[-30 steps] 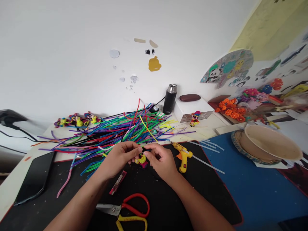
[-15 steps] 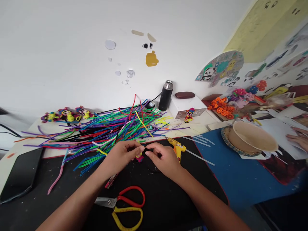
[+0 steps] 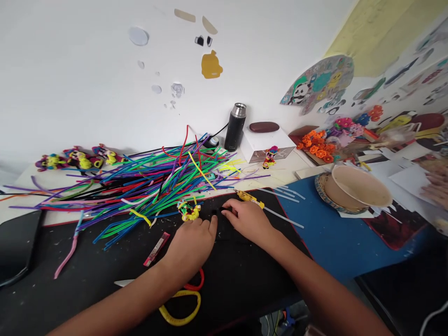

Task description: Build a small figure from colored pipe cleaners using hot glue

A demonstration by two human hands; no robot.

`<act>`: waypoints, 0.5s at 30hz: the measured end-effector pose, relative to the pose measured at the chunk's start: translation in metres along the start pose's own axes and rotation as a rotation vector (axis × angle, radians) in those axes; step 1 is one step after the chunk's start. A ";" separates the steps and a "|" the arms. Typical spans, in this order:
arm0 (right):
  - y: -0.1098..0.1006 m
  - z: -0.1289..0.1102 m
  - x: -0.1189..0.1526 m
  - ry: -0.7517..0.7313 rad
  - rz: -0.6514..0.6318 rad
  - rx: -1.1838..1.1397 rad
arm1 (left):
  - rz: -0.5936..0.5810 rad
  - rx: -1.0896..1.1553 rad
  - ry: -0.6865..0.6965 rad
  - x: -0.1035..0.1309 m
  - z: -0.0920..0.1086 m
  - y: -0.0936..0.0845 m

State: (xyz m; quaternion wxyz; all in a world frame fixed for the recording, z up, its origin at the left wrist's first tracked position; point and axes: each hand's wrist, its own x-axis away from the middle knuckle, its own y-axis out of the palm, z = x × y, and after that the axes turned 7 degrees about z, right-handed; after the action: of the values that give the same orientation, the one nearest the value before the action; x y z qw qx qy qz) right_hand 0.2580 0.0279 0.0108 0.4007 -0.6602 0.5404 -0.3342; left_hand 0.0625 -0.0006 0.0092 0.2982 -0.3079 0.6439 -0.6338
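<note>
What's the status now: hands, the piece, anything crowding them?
Left hand flat on black mat, empty. Right hand pinching small black piece. Small yellow pipe-cleaner figure lies beside left fingertips. Yellow glue gun close behind right hand.

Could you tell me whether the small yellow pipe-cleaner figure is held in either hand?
No, the yellow pipe-cleaner figure lies on the black mat, just beyond the left hand.

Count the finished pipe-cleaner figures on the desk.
5: one by the left hand at, one beside the white box, three at far left; others may be hidden.
</note>
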 end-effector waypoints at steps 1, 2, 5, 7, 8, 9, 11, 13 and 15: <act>0.002 0.000 0.000 -0.009 -0.007 0.023 | -0.024 -0.019 -0.012 -0.002 0.004 0.000; 0.003 -0.001 -0.001 -0.018 -0.011 0.042 | -0.040 -0.027 -0.023 -0.005 0.007 -0.001; 0.008 0.000 -0.003 -0.031 -0.014 0.071 | -0.040 -0.027 -0.057 -0.015 0.010 -0.004; 0.010 0.001 -0.004 -0.031 -0.025 0.079 | -0.037 -0.023 -0.078 -0.021 0.010 -0.005; 0.011 0.001 -0.004 -0.029 -0.033 0.084 | -0.038 -0.021 -0.088 -0.023 0.010 -0.005; 0.011 0.002 -0.005 -0.025 -0.039 0.089 | -0.042 -0.018 -0.096 -0.026 0.009 -0.004; 0.011 0.003 -0.005 -0.017 -0.042 0.096 | -0.051 -0.011 -0.105 -0.029 0.008 -0.003; 0.011 0.004 -0.006 -0.015 -0.035 0.097 | -0.063 -0.006 -0.101 -0.032 0.007 -0.003; 0.010 0.004 -0.006 -0.014 -0.031 0.096 | -0.077 0.002 -0.090 -0.033 0.006 -0.003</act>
State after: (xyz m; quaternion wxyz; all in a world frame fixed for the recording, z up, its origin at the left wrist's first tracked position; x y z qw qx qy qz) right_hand 0.2561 0.0338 -0.0003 0.4304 -0.6509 0.5106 -0.3610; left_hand 0.0886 0.0211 0.0115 0.3026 -0.3601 0.6169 -0.6311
